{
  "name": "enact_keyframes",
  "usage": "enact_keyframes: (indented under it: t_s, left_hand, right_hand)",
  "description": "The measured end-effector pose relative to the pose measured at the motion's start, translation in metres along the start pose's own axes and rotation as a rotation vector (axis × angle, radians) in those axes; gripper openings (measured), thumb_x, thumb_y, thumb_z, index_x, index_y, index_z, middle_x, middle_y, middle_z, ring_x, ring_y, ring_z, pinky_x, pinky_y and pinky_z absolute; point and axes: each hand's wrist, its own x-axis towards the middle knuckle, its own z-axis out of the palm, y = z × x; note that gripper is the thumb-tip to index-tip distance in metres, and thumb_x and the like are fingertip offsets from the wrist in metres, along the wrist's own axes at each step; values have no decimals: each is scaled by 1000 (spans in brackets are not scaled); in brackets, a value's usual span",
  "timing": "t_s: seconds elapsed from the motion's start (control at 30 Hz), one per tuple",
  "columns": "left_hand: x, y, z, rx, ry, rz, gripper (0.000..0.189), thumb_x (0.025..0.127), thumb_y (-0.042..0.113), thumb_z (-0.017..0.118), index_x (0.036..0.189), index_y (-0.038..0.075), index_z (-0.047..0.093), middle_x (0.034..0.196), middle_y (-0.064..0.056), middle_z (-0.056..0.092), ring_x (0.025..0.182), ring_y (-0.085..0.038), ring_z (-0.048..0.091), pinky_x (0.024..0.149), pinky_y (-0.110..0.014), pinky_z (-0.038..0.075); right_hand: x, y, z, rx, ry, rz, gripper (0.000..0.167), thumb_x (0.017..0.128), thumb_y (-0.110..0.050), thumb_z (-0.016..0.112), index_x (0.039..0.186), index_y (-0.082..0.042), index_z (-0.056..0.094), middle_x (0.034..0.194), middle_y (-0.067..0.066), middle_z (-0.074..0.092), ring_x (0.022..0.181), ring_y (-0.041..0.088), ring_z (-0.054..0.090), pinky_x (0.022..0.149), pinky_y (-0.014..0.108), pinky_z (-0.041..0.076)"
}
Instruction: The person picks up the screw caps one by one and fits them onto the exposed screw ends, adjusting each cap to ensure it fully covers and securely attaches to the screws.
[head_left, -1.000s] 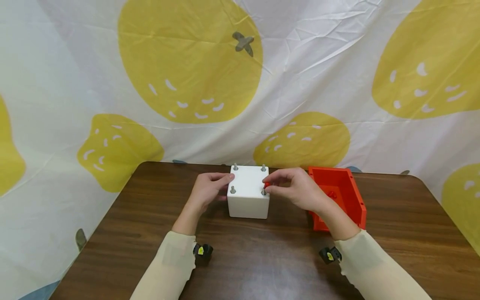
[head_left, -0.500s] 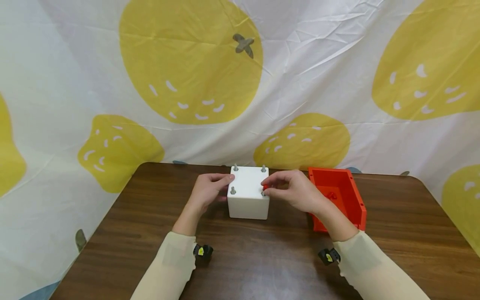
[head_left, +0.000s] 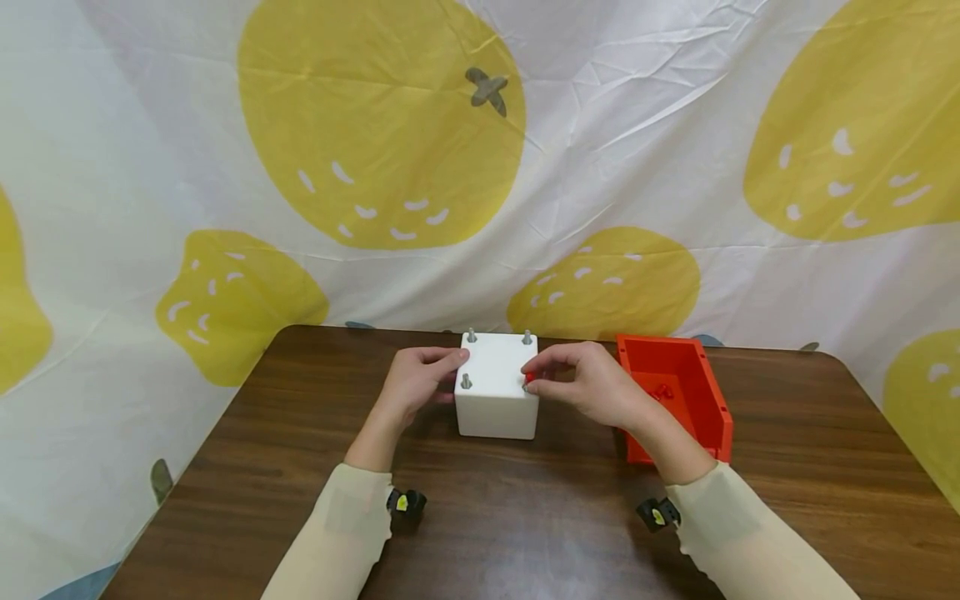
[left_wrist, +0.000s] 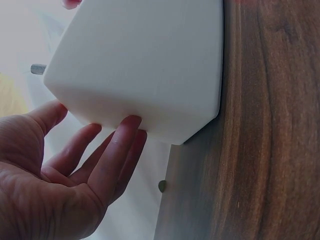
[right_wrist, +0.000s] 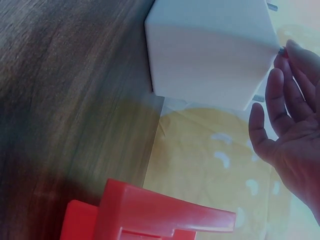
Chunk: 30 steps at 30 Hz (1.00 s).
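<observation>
A white block (head_left: 497,408) stands on the table with metal threaded bolts (head_left: 466,381) sticking up near its top corners. My left hand (head_left: 416,379) rests on the block's left side. In the left wrist view its thumb (left_wrist: 52,114) touches the top edge, while the fingertips press lightly on the side face. At the near right bolt, my right hand (head_left: 592,383) pinches a small red nut (head_left: 530,377) between thumb and forefinger. The fingers mostly hide that bolt and nut. In the right wrist view the other fingers (right_wrist: 275,95) stand apart from the block.
To the right, a red open bin (head_left: 712,392) stands beside the right forearm with a few small red pieces (head_left: 662,392) inside. The brown wooden table (head_left: 495,517) ends at a hanging cloth (head_left: 420,283) printed with yellow fruit.
My right fingertips and the red nut have shifted slightly left and down over the near right bolt. The left hand and the block have stayed in place.
</observation>
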Motion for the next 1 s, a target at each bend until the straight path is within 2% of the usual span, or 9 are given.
enact_keyframes:
  t_s: [0.37, 0.63, 1.0]
  left_hand:
    - [0, 0, 0, -3, 1, -1, 42, 98, 37, 81, 125, 5, 77, 121, -13, 74, 102, -25, 73, 82, -45, 66]
    - [0, 0, 0, -4, 0, -1, 43, 98, 37, 80, 125, 5, 77, 122, -13, 73, 103, -25, 73, 83, -45, 66]
    - [1, 0, 0, -8, -4, 11, 42, 99, 35, 79, 126, 4, 77, 124, -14, 72, 104, -26, 73, 83, -45, 66]
  right_hand:
    - [-2, 0, -1, -13, -9, -1, 20, 93, -14, 85, 113, -17, 81, 102, -6, 75, 93, 18, 67, 88, 36, 63]
    - [-1, -1, 1, -25, 10, -21, 19, 92, -14, 86, 110, -17, 81, 99, -7, 75, 92, 16, 68, 89, 42, 63]
    - [-2, -1, 3, -49, 33, -11, 19, 90, -16, 88, 107, -18, 81, 97, -8, 74, 90, 16, 68, 88, 43, 63]
